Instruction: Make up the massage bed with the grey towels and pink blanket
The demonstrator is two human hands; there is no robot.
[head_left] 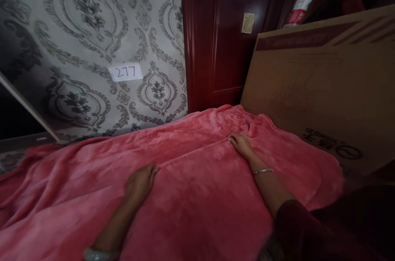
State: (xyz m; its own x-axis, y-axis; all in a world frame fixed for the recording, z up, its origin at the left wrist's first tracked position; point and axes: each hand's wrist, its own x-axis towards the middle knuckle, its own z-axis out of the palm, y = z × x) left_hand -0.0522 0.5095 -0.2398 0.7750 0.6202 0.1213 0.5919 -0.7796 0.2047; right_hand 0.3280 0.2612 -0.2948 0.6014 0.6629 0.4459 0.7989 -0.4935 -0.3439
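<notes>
A pink plush blanket (197,195) is spread wide in front of me, with loose wrinkles towards its far edge and left end. My left hand (140,181) is closed on the blanket left of the middle, its fingers pinching the fabric. Farther off and to the right, my right hand (240,143) also pinches the blanket, with a bangle on that wrist. Between both hands the cloth is pulled into a straight raised ridge. What lies under the blanket is hidden.
Behind the blanket stands a patterned wall (148,47) bearing a paper label (126,72) marked 277. A dark red door panel (228,47) is beside it. On the right leans a large cardboard box (324,84), with a plastic bottle (300,8) behind its top edge.
</notes>
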